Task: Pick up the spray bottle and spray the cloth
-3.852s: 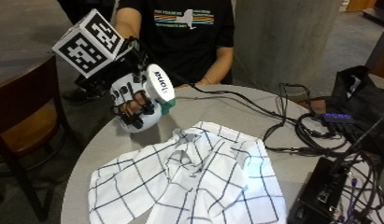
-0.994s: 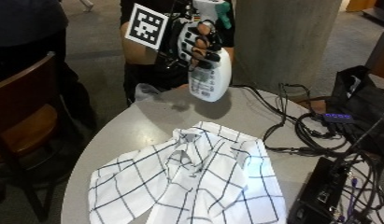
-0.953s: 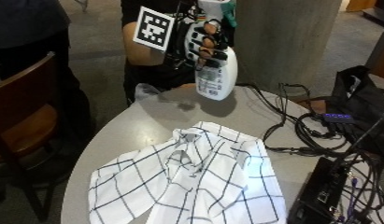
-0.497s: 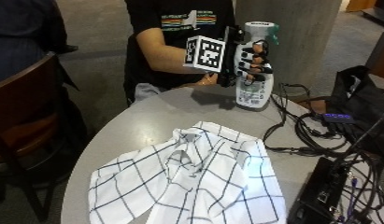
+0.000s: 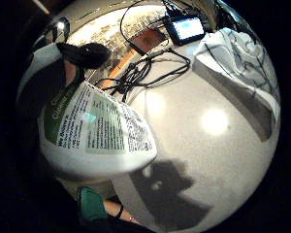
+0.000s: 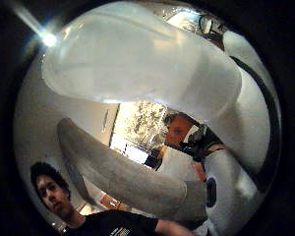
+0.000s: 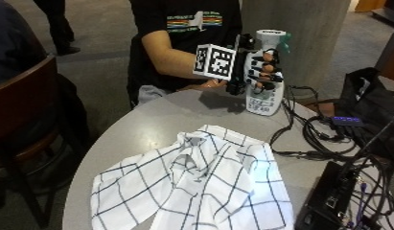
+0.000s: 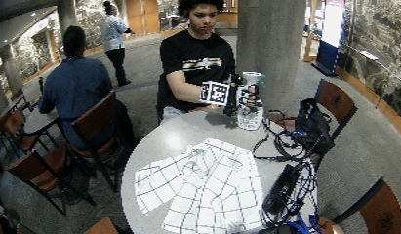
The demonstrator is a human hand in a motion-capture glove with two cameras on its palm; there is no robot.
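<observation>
My gloved right hand grips a white spray bottle round its neck, upright, with the green nozzle on top. The bottle hangs low over the far side of the grey round table; I cannot tell if its base touches. A white cloth with dark checks lies crumpled on the table, nearer the front and apart from the bottle. In the wide outside view the hand holds the bottle beyond the cloth. The bottle's label fills the little finger side palm view, with the cloth beyond.
Black cables sprawl over the table's right side, beside a black bag and a black box. A small device with a lit screen lies among the cables. A wooden chair stands at the left, a concrete pillar behind.
The hand has carried the bottle to the right and lower, from high above the table's back left to the far side near the cables. The cloth has not moved.
</observation>
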